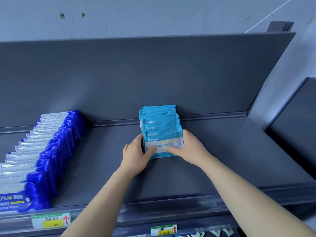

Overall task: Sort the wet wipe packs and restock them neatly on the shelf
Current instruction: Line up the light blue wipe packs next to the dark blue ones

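Observation:
A row of several light-blue wet wipe packs [159, 124] stands upright on the dark grey shelf [222, 151], running from the back panel toward me. My left hand [136, 154] grips the left side of the front pack [163, 145], thumb on its face. My right hand [189, 147] holds the right side of that same pack, thumb across its lower front. A long row of dark-blue and white wet wipe packs [42, 151] stands at the left of the shelf.
The shelf's front rail carries two price labels with red arrows [51, 221] [163, 230]. A grey back panel [136, 74] rises behind the packs. Another dark shelf unit [297, 125] stands at the right. Some packaging shows on the shelf below [217, 233].

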Demonstrator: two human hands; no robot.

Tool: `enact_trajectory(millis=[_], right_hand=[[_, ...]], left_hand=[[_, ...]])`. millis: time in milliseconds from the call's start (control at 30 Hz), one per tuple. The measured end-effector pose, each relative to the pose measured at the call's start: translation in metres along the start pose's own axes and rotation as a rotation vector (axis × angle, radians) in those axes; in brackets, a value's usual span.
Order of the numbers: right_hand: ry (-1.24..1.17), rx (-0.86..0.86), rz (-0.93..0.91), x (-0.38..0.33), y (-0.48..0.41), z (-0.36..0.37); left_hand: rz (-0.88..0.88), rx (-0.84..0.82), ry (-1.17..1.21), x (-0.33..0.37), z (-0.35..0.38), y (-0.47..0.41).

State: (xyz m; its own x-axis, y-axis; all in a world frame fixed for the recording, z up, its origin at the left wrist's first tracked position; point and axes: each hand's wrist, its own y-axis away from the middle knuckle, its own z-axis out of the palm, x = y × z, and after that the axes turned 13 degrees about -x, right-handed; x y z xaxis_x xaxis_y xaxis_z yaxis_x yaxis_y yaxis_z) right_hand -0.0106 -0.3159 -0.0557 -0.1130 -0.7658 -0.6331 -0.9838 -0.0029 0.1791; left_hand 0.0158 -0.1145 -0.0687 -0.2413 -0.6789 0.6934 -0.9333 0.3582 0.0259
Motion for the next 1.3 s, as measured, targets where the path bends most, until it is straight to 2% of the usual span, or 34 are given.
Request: enact_trajectory(millis=[133,333,433,633,800,1067,1300], right_hand=[[0.046,0.048,0.056,-0.012,0.013,-0.002],[0.154,0.106,0.198,-0.034,0.044,-0.004],[0.16,0.167,0.26,-0.046,0.064,0.005],[0.214,0.391,0.393,-0.066,0.137,0.034],[0.265,0.492,0.625,-0.074,0.243,0.074],[0.165,0.571,1.077,-0.099,0.436,0.174],[-0.001,0.612,1.405,-0.131,0.606,0.274]], left_hand=[[0.037,0.015,-0.067,0.001,-0.005,0.001],[0.24,0.127,-0.329,-0.001,-0.012,-0.002],[0.321,0.111,-0.512,-0.003,-0.016,-0.002],[0.625,-0.027,-0.562,0.017,-0.019,0.028],[0.918,-0.237,-0.482,0.037,0.011,0.097],[1.348,-0.562,-0.425,0.067,0.07,0.26],[1.578,-0.848,-0.413,0.073,0.113,0.441]])
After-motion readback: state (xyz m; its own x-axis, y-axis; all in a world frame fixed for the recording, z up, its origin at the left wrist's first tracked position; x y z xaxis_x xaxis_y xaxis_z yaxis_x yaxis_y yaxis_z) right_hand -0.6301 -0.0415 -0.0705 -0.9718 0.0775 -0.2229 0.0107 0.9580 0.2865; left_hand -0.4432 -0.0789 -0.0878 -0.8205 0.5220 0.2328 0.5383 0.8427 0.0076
